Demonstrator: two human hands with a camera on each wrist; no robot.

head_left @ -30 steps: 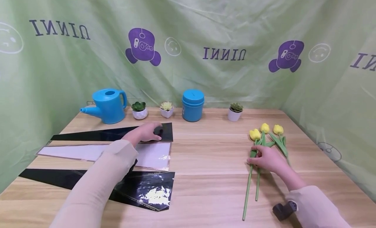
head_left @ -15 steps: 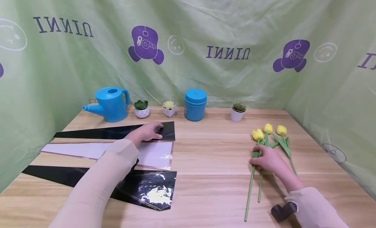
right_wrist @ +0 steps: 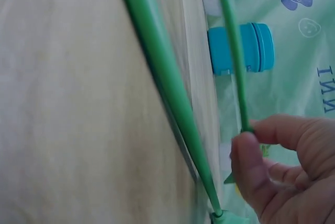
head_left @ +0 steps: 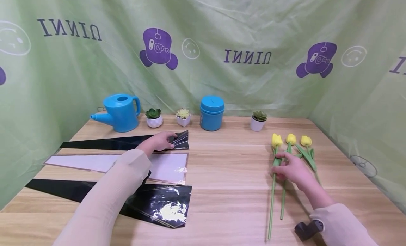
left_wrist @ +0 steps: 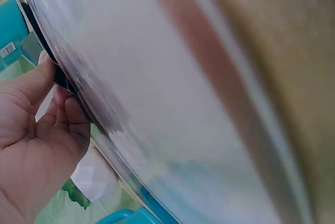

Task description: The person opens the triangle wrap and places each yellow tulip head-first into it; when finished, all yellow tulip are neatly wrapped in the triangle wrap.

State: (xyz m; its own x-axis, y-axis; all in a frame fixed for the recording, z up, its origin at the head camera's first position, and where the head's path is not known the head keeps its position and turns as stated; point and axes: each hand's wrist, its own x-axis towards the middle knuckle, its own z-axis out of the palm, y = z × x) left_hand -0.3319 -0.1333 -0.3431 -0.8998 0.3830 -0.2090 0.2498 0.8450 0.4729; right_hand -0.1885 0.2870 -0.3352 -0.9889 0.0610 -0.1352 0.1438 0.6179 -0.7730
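Left hand: I see the left hand (head_left: 160,141) pinching the upper black sheet (head_left: 182,141) between thumb and fingers; the sheet creases at its right end.
Right hand: From here, the right hand (head_left: 293,170) pinches the leftmost tulip (head_left: 276,140) by its stem (right_wrist: 239,77), which stands apart from the tabletop (head_left: 228,168).
Other tulips: The middle tulip (head_left: 291,139) lies just beside it, the third tulip (head_left: 306,141) further right.
Other sheets: The white sheet (head_left: 168,165) and lower black sheet (head_left: 158,205) lie nearer the person.
Step in hand: I judge both hands to be starting a lift.
Next move: I think it calls for steady pinches, no further sheet folding, and the tulip kept clear of its neighbour.
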